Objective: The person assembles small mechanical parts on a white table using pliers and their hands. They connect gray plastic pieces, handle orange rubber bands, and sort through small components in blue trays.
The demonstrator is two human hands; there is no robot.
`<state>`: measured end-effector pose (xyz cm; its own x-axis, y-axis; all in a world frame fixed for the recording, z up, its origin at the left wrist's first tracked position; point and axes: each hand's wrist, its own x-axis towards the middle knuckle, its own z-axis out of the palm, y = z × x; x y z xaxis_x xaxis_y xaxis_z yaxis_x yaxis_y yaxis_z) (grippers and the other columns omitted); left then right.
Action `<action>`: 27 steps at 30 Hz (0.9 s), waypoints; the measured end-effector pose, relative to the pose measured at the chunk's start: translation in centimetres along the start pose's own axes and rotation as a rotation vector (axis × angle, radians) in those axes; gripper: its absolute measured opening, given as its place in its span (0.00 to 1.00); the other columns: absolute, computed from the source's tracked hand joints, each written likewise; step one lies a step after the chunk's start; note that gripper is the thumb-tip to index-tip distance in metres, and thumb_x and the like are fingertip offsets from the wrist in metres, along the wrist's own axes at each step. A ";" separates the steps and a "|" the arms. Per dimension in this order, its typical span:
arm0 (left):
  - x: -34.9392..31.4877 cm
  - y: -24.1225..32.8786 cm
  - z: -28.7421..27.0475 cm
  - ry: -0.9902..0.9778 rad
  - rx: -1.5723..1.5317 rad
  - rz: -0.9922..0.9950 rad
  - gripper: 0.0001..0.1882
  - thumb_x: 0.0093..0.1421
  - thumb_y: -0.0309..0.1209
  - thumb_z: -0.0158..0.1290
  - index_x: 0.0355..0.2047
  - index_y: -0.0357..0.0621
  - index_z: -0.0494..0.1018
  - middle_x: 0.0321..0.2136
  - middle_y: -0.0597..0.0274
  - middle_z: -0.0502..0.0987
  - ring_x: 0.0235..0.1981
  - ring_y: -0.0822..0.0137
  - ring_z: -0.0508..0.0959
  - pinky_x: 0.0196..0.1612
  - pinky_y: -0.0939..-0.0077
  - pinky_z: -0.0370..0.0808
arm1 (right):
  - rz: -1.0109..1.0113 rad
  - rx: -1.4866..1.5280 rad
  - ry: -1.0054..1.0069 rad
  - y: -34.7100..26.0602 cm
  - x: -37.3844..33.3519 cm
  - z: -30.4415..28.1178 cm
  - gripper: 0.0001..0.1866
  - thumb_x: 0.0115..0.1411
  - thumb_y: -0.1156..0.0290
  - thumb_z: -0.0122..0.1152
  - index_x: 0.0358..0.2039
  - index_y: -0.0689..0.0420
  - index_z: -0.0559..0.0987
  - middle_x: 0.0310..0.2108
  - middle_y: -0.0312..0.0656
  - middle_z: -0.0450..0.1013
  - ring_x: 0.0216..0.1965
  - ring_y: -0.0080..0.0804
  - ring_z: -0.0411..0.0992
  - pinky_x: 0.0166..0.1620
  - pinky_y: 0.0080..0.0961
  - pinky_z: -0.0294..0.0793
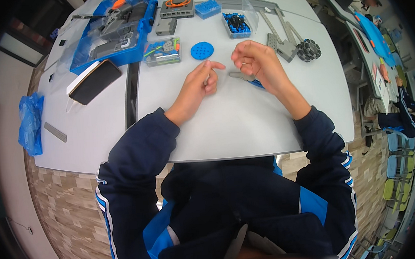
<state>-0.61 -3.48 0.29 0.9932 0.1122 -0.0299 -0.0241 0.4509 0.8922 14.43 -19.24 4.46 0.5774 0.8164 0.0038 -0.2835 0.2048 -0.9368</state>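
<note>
My left hand (199,84) pinches a small grey part (207,80); right hand (256,63), grip loosely curled, above a grey piece (240,75) on the desk (226,123).

the grey table (246,127) is evenly and brightly lit from overhead; shadows are kept soft, edges are bent and darkened by fisheye distortion.

One round blue toothed plastic gear (202,50) on table. Two small clear plastic boxes: one with mixed coloured parts (162,51), one with blue-and-black pins (235,24). One large blue plastic parts tray (114,32). One grey block with orange ring (177,6). One blue studded plastic brick (207,8). One black hexagon cluster (309,49). One blue plastic bag (30,123). Two bare hands: left (199,84), right (255,61).
</note>
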 end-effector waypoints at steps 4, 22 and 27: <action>0.4 0.5 0.4 0.058 -0.320 -0.047 0.27 0.74 0.45 0.39 0.58 0.30 0.64 0.41 0.61 0.71 0.44 0.70 0.71 0.46 0.76 0.69 | 0.200 0.141 0.026 0.3 0.8 0.1 0.12 0.65 0.67 0.57 0.40 0.64 0.78 0.25 0.38 0.75 0.23 0.22 0.69 0.26 0.20 0.65; 0.0 0.3 1.0 -0.009 -0.338 -0.056 0.33 0.75 0.48 0.34 0.64 0.28 0.53 0.64 0.38 0.60 0.68 0.50 0.61 0.72 0.56 0.58 | -0.162 -0.971 0.024 -8.8 5.9 -6.5 0.21 0.59 0.55 0.56 0.28 0.63 0.82 0.17 0.34 0.69 0.17 0.21 0.63 0.23 0.23 0.64; 0.2 0.3 0.9 -0.032 -0.256 -0.045 0.28 0.76 0.44 0.33 0.61 0.29 0.57 0.63 0.38 0.62 0.67 0.50 0.62 0.71 0.56 0.60 | -0.112 -0.882 0.456 -9.6 13.4 -15.8 0.17 0.58 0.63 0.54 0.27 0.66 0.81 0.16 0.32 0.66 0.14 0.18 0.60 0.17 0.20 0.56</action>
<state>-0.34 -4.13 0.97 0.9970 0.0606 -0.0487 -0.0039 0.6645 0.7473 37.01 -18.85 7.97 0.8573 0.4934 0.1470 0.3537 -0.3571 -0.8645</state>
